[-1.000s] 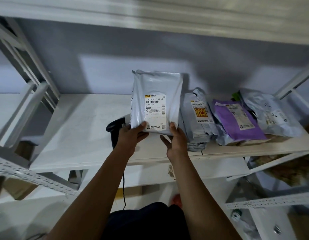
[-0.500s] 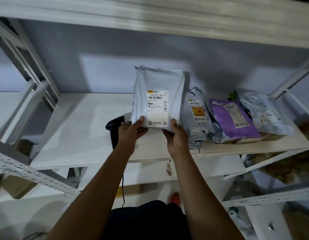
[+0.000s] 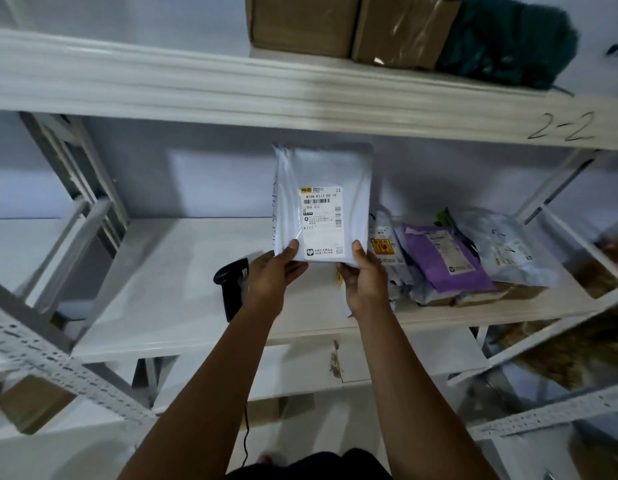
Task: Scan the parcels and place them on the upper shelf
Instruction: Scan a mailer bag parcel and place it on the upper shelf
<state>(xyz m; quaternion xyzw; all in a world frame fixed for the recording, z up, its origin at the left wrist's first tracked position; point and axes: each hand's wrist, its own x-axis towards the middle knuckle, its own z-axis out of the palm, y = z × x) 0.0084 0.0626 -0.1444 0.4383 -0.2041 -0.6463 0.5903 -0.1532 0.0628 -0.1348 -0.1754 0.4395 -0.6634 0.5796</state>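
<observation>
A white poly-mailer parcel (image 3: pixel 321 188) with a printed label stands upright in front of me, above the middle shelf (image 3: pixel 183 271). My left hand (image 3: pixel 273 275) pinches its lower left corner and my right hand (image 3: pixel 364 278) pinches its lower right corner. The black barcode scanner (image 3: pixel 229 282) stands on the middle shelf just left of my left hand, its cable hanging down. The upper shelf (image 3: pixel 231 84) runs across the top of the view, marked "2-2" at the right.
Several parcels lie on the middle shelf at the right: a grey one with a yellow sticker (image 3: pixel 385 247), a purple one (image 3: pixel 442 258), a pale one (image 3: pixel 501 247). Two cardboard boxes (image 3: pixel 300 22) and a dark green bundle (image 3: pixel 508 39) sit on the upper shelf. Grey uprights (image 3: pixel 75 174) stand at left.
Both hands have lifted the white parcel a little higher. My head has tilted up, bringing the upper shelf with its boxes into view.
</observation>
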